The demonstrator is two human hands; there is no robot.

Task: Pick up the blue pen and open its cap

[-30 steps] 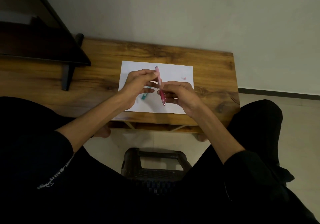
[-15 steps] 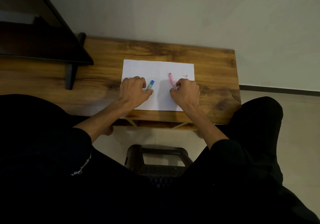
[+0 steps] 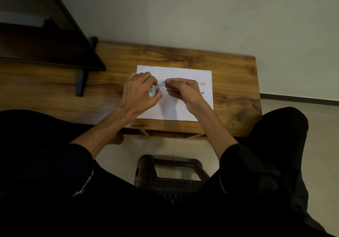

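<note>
A blue pen (image 3: 157,87) is held above a white sheet of paper (image 3: 185,73) on a low wooden table (image 3: 233,82). My left hand (image 3: 140,94) grips the pen's lower end with curled fingers. My right hand (image 3: 183,91) pinches the pen's upper end, at the cap. On the sheet, just right of my right hand, are a small pink mark (image 3: 202,83) and a small dark bit (image 3: 202,92). No pink pen shows in this view.
The table stands against a pale wall. At the left, a dark shelf (image 3: 55,49) on a black leg (image 3: 81,82) overhangs the table. A dark plastic stool (image 3: 170,172) sits on the tiled floor between my knees.
My right hand no longer holds the pink pen and has moved left onto the blue pen's cap. My left hand has raised the blue pen off the sheet.
</note>
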